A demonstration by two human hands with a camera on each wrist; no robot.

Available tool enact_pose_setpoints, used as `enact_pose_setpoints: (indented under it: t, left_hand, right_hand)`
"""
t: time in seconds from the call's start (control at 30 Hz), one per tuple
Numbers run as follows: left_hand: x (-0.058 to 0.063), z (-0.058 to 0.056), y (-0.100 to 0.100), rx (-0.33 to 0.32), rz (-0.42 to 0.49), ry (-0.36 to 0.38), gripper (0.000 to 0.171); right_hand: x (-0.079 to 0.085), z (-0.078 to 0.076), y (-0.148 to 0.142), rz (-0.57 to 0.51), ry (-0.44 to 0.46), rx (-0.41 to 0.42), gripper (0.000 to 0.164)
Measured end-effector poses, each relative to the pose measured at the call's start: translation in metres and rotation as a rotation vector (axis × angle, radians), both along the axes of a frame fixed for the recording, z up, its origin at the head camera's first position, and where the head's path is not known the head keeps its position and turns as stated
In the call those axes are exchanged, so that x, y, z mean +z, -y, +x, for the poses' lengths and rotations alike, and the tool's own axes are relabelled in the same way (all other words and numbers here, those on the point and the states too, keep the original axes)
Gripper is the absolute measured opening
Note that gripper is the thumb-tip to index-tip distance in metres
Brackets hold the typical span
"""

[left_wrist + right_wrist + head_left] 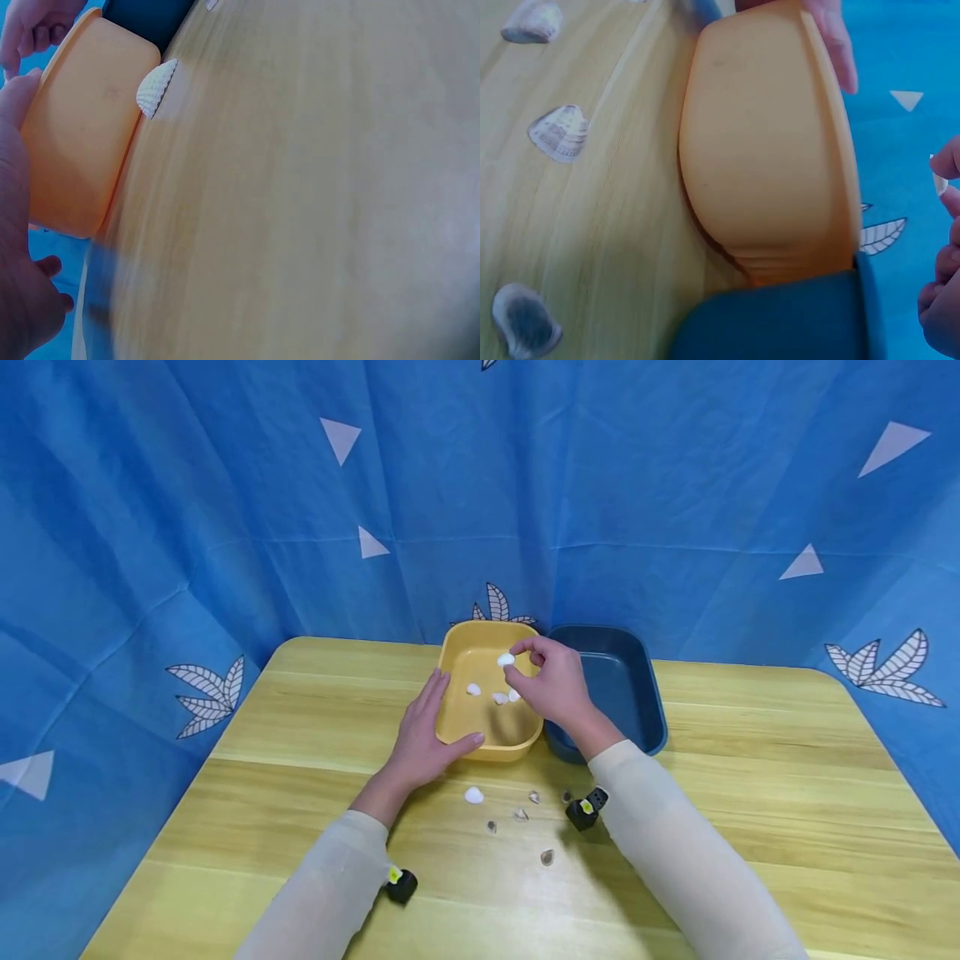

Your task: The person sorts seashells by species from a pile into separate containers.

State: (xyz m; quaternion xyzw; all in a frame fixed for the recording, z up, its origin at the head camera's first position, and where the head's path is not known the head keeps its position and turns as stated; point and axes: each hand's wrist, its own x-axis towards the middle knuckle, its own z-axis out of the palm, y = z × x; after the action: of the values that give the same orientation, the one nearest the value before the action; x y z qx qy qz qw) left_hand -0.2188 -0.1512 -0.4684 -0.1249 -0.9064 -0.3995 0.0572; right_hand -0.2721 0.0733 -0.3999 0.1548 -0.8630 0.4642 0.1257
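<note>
My right hand (557,681) pinches a white seashell (506,659) between thumb and fingertips above the yellow tray (450,727). In the right wrist view, the edge of that seashell (939,180) shows between the fingers. Against the tray's left side and front rim rests my left hand (423,739), its fingers extended and its thumb on the front edge. Inside the tray lie a white shell (473,690) at the left and a few more shells (499,698) under the right hand. In front of the tray, a ribbed white shell (157,88) lies on the table.
A dark blue tray (648,718) stands right beside the yellow one, partly behind the right forearm. Several small brownish shells (547,857) are scattered on the wooden table (765,760) nearer the front. A blue patterned curtain (637,485) hangs behind the table.
</note>
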Motion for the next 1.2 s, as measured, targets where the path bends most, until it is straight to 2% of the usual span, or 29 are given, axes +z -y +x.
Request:
enact_pose_setpoints:
  t: [0.2,0.4,0.67,1.2]
  left_hand:
    - [-0.001,-0.001,0.000,-0.021,0.004,-0.012,0.104]
    - [-0.002,-0.002,-0.001,-0.019,-0.003,-0.005,0.105]
    - [-0.004,-0.001,-0.001,-0.016,0.002,-0.005,0.104]
    - [-0.003,-0.002,0.002,-0.009,-0.005,-0.012,0.105]
  right_hand:
    - [-0.007,-0.011,0.005,0.018,0.036,-0.020,0.016]
    - [-0.013,-0.021,0.007,0.026,0.042,-0.038,0.017]
    - [-0.022,-0.032,0.010,0.046,0.104,-0.080,0.021]
    - [-0.030,-0.037,0.014,0.026,0.199,-0.104,0.025]
